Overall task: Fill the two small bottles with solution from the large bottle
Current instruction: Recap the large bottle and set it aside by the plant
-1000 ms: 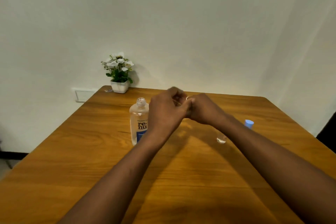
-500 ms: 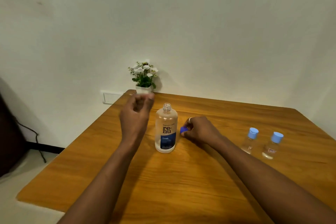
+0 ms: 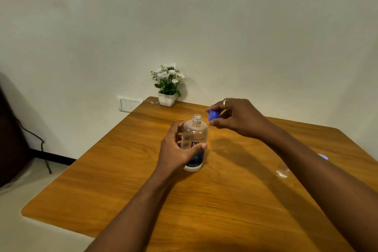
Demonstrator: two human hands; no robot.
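1. So the left hand (image 3: pixel 176 149) was up off the large bottle (image 3: pixel 194 135) half a second back; now its fingers and thumb wrap the body, centre frame.
2. Same for the right hand (image 3: pixel 239 117): it's come up, pinching the blue cap (image 3: pixel 213 114) just right of the open threaded neck.
3. Label reads "re", the thumb covers the rest; blue band below.
4. Bottle's clear, round-shouldered, upright on the wood-grain worktop (image 3: pixel 122 180).
5. One small bottle (image 3: pixel 283 172): only its clear base peeks out by the right forearm, lower right.
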